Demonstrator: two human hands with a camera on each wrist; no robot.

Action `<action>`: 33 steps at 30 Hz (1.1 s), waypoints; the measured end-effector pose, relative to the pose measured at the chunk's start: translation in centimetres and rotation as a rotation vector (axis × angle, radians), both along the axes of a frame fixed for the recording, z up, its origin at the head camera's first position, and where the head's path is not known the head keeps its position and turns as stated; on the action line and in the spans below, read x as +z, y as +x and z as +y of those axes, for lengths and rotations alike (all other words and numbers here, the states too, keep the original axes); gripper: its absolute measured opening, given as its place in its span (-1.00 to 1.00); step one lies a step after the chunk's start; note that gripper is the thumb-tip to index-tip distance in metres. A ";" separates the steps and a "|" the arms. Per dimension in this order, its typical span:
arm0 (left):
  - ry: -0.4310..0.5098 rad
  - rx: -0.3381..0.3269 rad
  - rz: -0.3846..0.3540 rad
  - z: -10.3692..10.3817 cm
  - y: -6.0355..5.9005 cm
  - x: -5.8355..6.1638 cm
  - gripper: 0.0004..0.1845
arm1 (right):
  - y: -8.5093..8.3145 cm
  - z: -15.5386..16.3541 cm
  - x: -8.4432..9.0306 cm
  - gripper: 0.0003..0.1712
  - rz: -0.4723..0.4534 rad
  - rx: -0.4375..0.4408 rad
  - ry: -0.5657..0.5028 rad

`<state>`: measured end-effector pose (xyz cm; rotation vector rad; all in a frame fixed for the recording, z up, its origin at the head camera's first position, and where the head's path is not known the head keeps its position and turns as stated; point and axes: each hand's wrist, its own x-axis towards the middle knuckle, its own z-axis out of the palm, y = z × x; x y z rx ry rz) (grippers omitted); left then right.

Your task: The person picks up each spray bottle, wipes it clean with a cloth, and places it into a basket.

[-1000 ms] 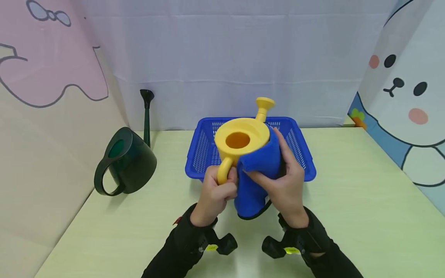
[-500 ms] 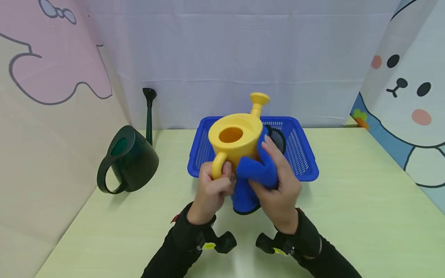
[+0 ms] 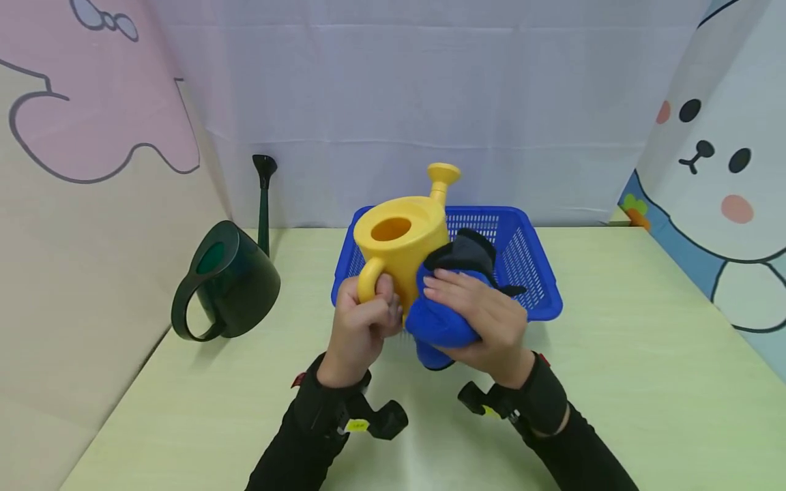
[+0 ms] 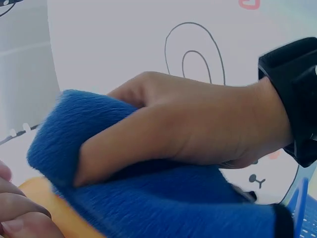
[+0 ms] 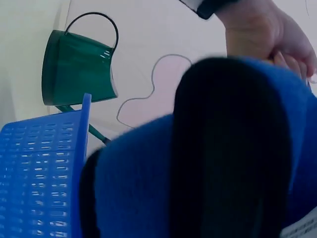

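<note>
Our left hand point(image 3: 359, 320) is curled tight around the handle of the yellow can point(image 3: 402, 242), holding it upright above the near edge of the basket point(image 3: 534, 273). Our right hand point(image 3: 485, 317) clutches the blue cloth point(image 3: 439, 320), fingers wrapped over the bunched fabric and pressing it against the can's right side. In the left wrist view that hand point(image 4: 198, 124) grips the cloth point(image 4: 163, 203) from above, with a sliver of yellow showing beneath it. A dark-edged fold of the cloth sticks up behind our right fingers, just beside the can's body. The can's spout rises at the back, tipped away from us, and its round top opening faces up.

The basket sits on the pale green table point(image 3: 645, 354), directly behind both hands. Well to the left, near the wall, the green can point(image 3: 230, 279) stands with its handle toward us and its long spout pointing up. The right wrist view shows this green can point(image 5: 77, 67) beyond the basket's wall point(image 5: 44, 173).
</note>
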<state>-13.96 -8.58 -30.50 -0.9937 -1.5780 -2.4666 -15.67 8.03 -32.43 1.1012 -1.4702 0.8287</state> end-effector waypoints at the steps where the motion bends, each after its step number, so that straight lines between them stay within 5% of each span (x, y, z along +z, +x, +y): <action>1: 0.003 -0.004 -0.004 -0.1 0.0 0.1 -0.78 | -0.2 0.2 -0.1 -0.50 -0.016 0.023 -0.025; 6: 0.025 -0.037 0.032 -0.2 0.1 0.3 -0.81 | -1.2 0.6 -0.3 -0.47 -0.209 0.195 -0.261; 13: 0.006 -0.131 0.057 0.7 0.4 0.0 -0.83 | 0.3 1.6 1.0 -0.69 -0.735 0.192 -0.580; 16: -0.026 -0.139 0.035 1.4 0.6 -0.2 -0.84 | 1.0 1.8 1.7 -0.74 -0.865 0.249 -0.716; 18: -0.043 -0.138 0.027 1.7 0.7 -0.2 -0.85 | 1.3 1.7 2.0 -0.74 -0.836 0.271 -0.768; 21: -0.054 -0.131 0.032 1.9 0.8 -0.4 -0.85 | 1.4 1.0 1.7 -0.67 -0.638 0.243 -0.745; 27: -0.078 -0.080 -0.002 1.9 0.7 -0.5 -0.87 | 1.2 -0.5 0.6 -0.39 -0.240 0.030 -0.523; 33: -0.087 -0.067 -0.044 1.9 0.5 -0.5 -0.87 | 1.2 -0.6 0.4 -0.48 -0.073 -0.130 -0.277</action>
